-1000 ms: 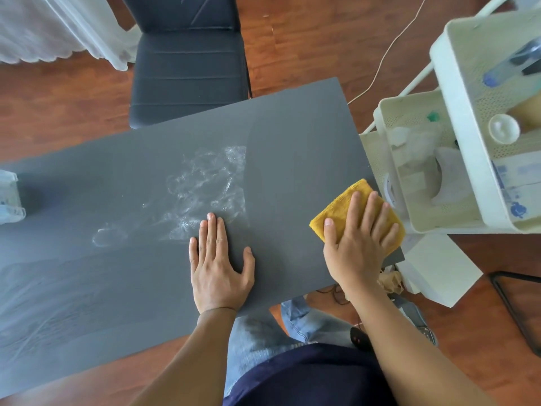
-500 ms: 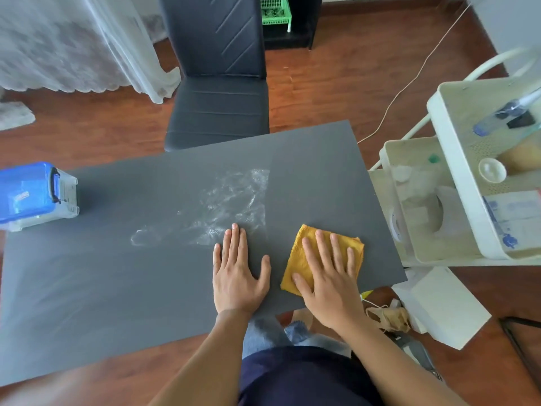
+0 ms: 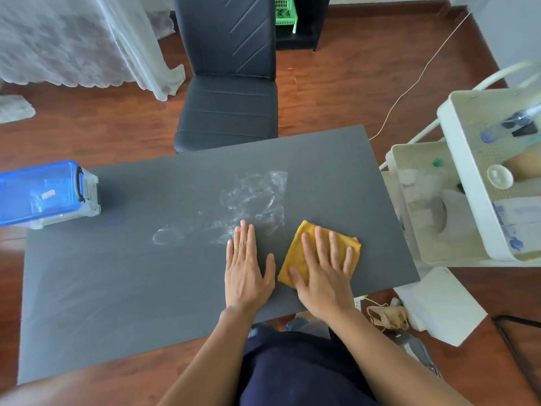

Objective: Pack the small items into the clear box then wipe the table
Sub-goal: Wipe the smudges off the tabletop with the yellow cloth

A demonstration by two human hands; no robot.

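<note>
My right hand [image 3: 322,268] presses flat, fingers straight, on a folded yellow cloth [image 3: 297,244] near the front right of the dark grey table [image 3: 131,288]. Beside it, my left hand [image 3: 247,268] lies flat on the bare tabletop, fingers straight. A patch of white smears [image 3: 251,200] marks the table just beyond my left fingertips. The clear box [image 3: 46,194], its blue lid closed, stands at the table's far left edge; what it holds is not discernible.
A black chair [image 3: 228,92] stands behind the table. A white tiered cart [image 3: 468,183] with assorted items sits close to the table's right edge. A white box [image 3: 439,306] and a cable lie on the wooden floor at right.
My right hand has slid the cloth left from the table's right edge toward my left hand. The left hand stayed flat in place. The view tilted up, bringing the clear box into sight.
</note>
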